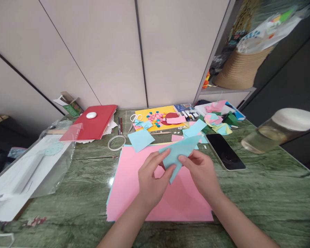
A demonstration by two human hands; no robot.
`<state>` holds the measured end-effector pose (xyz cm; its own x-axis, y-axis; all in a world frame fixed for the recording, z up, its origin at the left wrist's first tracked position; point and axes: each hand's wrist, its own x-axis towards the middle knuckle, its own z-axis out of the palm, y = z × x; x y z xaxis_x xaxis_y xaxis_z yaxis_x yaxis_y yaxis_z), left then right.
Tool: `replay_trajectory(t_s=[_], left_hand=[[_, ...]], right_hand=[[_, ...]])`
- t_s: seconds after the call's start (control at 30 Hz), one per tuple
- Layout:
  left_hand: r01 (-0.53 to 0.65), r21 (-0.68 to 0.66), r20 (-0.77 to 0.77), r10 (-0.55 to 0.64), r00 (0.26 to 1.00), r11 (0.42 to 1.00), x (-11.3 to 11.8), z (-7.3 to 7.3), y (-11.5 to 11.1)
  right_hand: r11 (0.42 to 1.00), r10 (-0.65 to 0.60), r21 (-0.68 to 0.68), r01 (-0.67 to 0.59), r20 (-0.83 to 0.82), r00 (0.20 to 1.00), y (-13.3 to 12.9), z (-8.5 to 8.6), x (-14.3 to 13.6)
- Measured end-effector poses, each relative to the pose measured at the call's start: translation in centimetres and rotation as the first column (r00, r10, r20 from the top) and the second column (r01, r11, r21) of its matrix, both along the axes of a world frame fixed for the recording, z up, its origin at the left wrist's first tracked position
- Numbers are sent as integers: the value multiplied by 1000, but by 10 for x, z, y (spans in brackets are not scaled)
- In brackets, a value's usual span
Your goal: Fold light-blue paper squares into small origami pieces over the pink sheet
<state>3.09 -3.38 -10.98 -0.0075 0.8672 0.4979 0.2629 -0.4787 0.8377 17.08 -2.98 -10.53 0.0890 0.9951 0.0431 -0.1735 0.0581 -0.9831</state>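
A folded piece of light blue paper [179,151] is held up between both hands, above a stack of pink paper [129,186]. My left hand [153,175] pinches its left side between thumb and fingers. On the right side, my right hand [200,170] grips it with the thumb on the near face; the other fingers are partly hidden behind it. A flat light blue square [141,140] lies at the stack's far edge. Beyond the hands are more blue paper pieces [195,128] and a pencil [161,133].
A black phone [226,151] and a lidded jar [271,132] stand to the right. Tape [116,142], scissors [134,119], a red folder [96,120] and pink and blue bits on yellow paper [139,113] lie at the back. A plastic sleeve [54,162] covers the left.
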Motion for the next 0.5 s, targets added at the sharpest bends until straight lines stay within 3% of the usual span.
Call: replay_trajectory(t_s=[0.5], left_hand=[[-10, 10, -1, 10, 1000, 1000, 0, 1, 0]], right_hand=[[999, 38, 8, -38, -57, 998, 0, -1, 0]])
